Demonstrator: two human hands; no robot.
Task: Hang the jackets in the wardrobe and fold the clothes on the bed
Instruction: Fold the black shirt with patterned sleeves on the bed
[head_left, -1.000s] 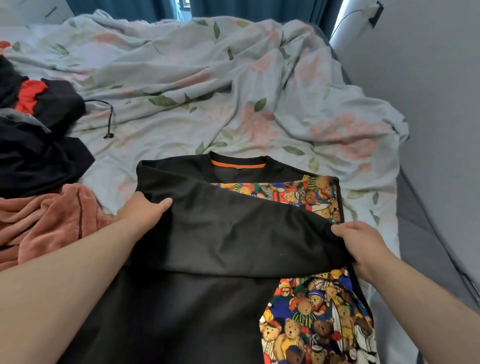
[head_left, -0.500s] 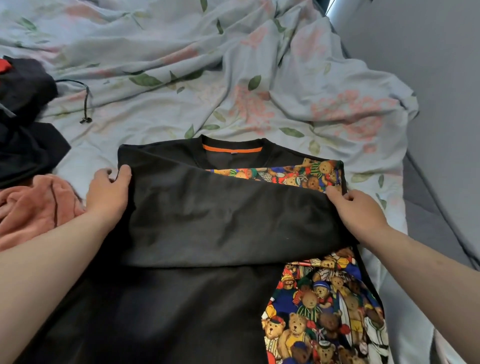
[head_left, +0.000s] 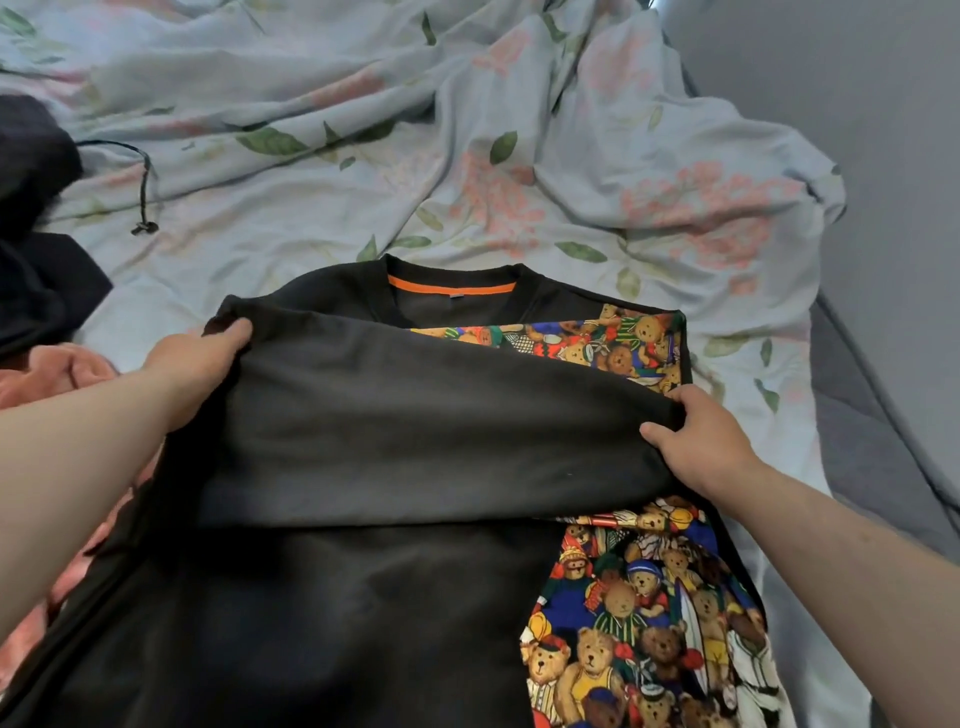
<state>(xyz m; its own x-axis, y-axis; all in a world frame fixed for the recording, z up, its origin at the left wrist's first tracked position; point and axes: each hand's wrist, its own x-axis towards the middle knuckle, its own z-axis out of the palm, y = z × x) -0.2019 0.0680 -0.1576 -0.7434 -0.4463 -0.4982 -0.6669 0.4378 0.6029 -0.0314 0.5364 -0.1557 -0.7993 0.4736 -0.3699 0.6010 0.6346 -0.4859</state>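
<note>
Head view: a black shirt (head_left: 363, 597) with a teddy-bear panel (head_left: 649, 623) is laid on the floral sheet (head_left: 467, 156), its orange collar band (head_left: 451, 287) farthest from the person. Below the collar band, a folded-over flap (head_left: 415, 426) is gripped at its left corner by the left hand (head_left: 195, 358) and at its right corner by the right hand (head_left: 701, 441), with fingers curled round the cloth. A pink garment (head_left: 57, 369) and dark clothes (head_left: 36, 280) are seen left of the collar band.

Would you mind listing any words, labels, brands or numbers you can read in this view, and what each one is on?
No text can be read anywhere in this view.
Small grey tag under the orange neck tape of the black top: too small to read.
Teddy bear print on the same top: pictures only, no legible lettering.
</note>
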